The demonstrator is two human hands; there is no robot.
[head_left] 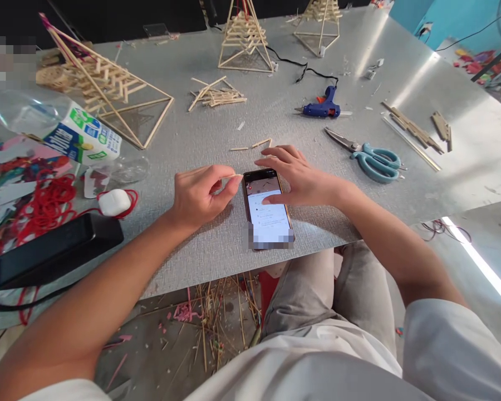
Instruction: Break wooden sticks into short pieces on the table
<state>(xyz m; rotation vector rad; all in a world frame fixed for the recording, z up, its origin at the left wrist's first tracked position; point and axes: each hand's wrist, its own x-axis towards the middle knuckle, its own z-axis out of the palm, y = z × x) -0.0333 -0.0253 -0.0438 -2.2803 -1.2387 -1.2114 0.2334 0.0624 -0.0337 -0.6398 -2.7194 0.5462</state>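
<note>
A smartphone [269, 214] with a lit screen lies flat near the table's front edge. At its left edge is my left hand [204, 192], fingers curled and thumb and forefinger brought together; whether anything small is pinched there I cannot make out. My right hand [294, 175] reaches over the phone from the right with fingers spread, its thumb over the screen and its other fingertips beyond the phone's top right corner. Just past the phone lie short wooden sticks [261, 143]. Blue-handled scissors [376, 161] rest to the right, a blue glue gun [323, 104] behind them.
Stick pyramid frames [129, 83] stand along the back and left. A stick pile [219, 94] sits mid-table. On the left are a plastic bottle [83, 131], red cord [45, 206], a white case [114, 202] and a black box [58, 250]. Flat wooden strips [413, 128] lie right.
</note>
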